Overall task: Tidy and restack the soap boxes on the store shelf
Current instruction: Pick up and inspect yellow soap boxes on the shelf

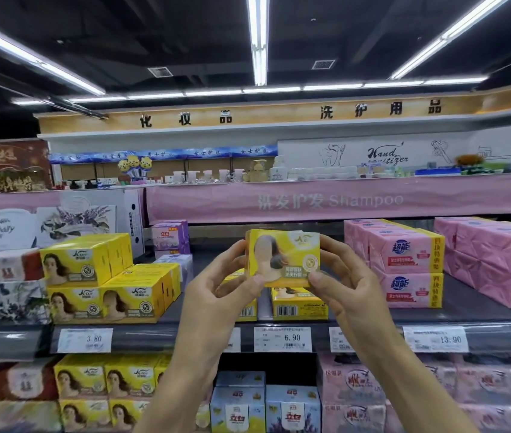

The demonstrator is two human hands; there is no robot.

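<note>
I hold a yellow soap box point(283, 256) up in front of the middle shelf, its printed face toward me. My left hand point(223, 282) grips its left edge and my right hand point(346, 276) grips its right edge. Just below and behind it two more yellow soap boxes point(299, 304) lie on the dark shelf point(466, 304) with barcodes facing out; the left one is mostly hidden by my left hand. A neat stack of the same yellow boxes point(104, 276) stands to the left, two layers high.
Pink soap packs point(404, 264) are stacked at the right of the shelf, purple boxes point(171, 237) at the back. Price tags point(282, 339) line the shelf edge. The shelf below holds yellow, blue point(266, 407) and pink boxes. A pink shampoo banner point(329, 200) runs above.
</note>
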